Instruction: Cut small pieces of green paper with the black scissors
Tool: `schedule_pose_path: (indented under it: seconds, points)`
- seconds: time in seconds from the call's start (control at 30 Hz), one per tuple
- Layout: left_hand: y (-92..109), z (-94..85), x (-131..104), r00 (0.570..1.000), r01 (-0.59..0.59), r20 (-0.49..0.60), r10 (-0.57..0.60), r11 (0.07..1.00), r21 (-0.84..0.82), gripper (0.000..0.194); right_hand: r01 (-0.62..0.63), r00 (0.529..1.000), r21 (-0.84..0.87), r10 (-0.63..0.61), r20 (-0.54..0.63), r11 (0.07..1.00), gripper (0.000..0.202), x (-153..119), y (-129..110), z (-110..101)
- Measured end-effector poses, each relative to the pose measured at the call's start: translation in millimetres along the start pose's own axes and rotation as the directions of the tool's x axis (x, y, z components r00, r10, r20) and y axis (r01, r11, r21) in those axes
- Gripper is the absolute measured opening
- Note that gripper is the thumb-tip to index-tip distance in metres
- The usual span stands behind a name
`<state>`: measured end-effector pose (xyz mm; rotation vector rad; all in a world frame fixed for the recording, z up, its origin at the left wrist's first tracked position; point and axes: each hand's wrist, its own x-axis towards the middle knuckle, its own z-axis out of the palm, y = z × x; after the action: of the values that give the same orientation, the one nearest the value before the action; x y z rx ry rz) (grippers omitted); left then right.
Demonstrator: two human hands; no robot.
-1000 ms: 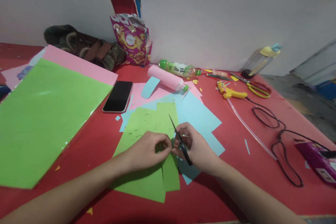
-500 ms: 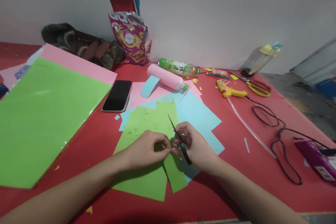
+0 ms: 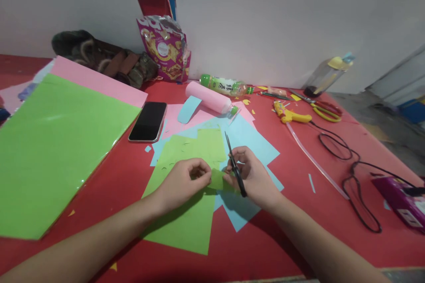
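Between my hands is a small green paper piece [image 3: 217, 179]. My left hand [image 3: 190, 179] pinches its left end between thumb and fingers. The fingers of my right hand [image 3: 251, 177] are on its right end, and the same hand holds black scissors [image 3: 236, 170] with the blades pointing up and away. Under my hands lies a larger green sheet [image 3: 186, 230] with small cut slivers on it, over light blue sheets [image 3: 262, 141]. Behind them rests a pink paper-wrapped bottle [image 3: 209, 98] with a blue paper strip [image 3: 189, 109] against it.
A phone [image 3: 148, 121] and a large green sheet [image 3: 63, 141] are on the left. Farther back stand a snack bag [image 3: 164, 48] and a lying green-labelled bottle [image 3: 226, 85]. A yellow glue gun [image 3: 290, 115], its cord, yellow-handled scissors [image 3: 327, 111] and a purple power strip [image 3: 400, 201] are on the right.
The green piece has been lifted and turned, and it now spans the gap between my hands. My right hand has moved slightly up and right with the scissors; my left hand has shifted slightly left.
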<state>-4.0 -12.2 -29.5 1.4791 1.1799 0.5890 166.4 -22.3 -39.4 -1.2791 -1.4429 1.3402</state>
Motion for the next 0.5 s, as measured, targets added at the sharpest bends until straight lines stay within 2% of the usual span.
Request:
schedule_pose_path:
  seconds: [0.13,0.3,0.4,0.5]
  points:
    - [2.0,0.3,-1.3,0.997,0.019,0.068,-0.025,0.996,0.085,0.005,0.0,1.0,-0.068,-0.002,-0.025,0.998,0.034,0.6,-4.4,-1.3]
    - [3.1,1.0,-4.3,0.99,-0.019,0.142,-0.002,0.989,0.15,0.006,0.022,0.999,-0.133,-0.027,-0.038,0.991,0.033,-0.5,-5.7,-2.0]
    - [1.8,-0.2,-3.4,0.995,0.014,0.094,-0.022,0.996,0.088,0.005,0.077,0.983,-0.195,-0.107,-0.148,0.978,0.034,-0.3,-2.6,-3.1]
    - [-1.8,-2.8,1.2,0.998,0.058,-0.022,-0.06,0.995,-0.08,0.006,0.149,0.945,-0.193,-0.197,-0.26,0.97,0.034,0.6,-0.7,-4.8]
